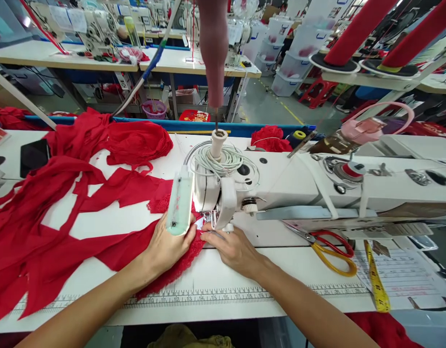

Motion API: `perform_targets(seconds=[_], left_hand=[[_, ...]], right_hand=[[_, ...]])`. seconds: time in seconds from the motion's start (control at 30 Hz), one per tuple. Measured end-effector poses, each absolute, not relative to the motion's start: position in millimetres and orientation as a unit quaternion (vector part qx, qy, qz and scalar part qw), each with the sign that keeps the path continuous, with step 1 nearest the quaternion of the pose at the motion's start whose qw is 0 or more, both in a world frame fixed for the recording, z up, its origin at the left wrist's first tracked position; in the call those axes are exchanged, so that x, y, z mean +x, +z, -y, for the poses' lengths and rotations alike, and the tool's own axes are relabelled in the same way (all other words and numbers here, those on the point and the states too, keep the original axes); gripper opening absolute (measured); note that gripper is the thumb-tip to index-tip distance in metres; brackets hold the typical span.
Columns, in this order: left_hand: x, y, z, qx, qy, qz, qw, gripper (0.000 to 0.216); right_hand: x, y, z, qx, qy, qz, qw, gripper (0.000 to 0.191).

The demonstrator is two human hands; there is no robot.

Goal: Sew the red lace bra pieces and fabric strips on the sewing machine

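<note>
A white sewing machine stands across the table, its needle area just beyond my fingers. My left hand lies on red lace fabric under the machine's lamp, fingers flat and pressing the cloth down. My right hand rests on the table to the right of the presser foot, fingertips pressed together on the fabric's edge at the needle. A small white piece shows between the two hands.
Red fabric strips spread over the left of the table, with a heap behind. Scissors with red and yellow handles and a yellow tape measure lie right. Red thread cones stand above. Other sewing stations fill the background.
</note>
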State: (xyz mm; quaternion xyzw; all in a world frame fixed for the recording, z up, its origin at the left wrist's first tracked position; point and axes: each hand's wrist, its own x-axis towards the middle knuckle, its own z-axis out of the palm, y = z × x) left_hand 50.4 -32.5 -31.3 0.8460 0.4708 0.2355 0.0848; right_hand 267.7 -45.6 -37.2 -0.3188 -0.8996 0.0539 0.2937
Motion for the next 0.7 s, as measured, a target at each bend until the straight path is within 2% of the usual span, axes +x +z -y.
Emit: perform_targets(seconds=[0.17,0.33,0.57,0.7], left_hand=[[40,-41,34,0.871,0.241,-0.427,0.044,0.023],[28,-45,24,0.894,0.252,-0.366,0.058,0.021],[27,-48,24,0.881,0.288,-0.372,0.056,0.020],[27,-51,25,0.878,0.301,-0.368,0.059,0.022]], right_hand=[[268,-42,47,-0.322,0.035,0.903,0.281,0.041],[267,-45,47,-0.330,0.013,0.905,0.267,0.041],[265,-42,49,-0.328,-0.013,0.901,0.283,0.040],[266,-44,51,-0.337,-0.007,0.904,0.263,0.039]])
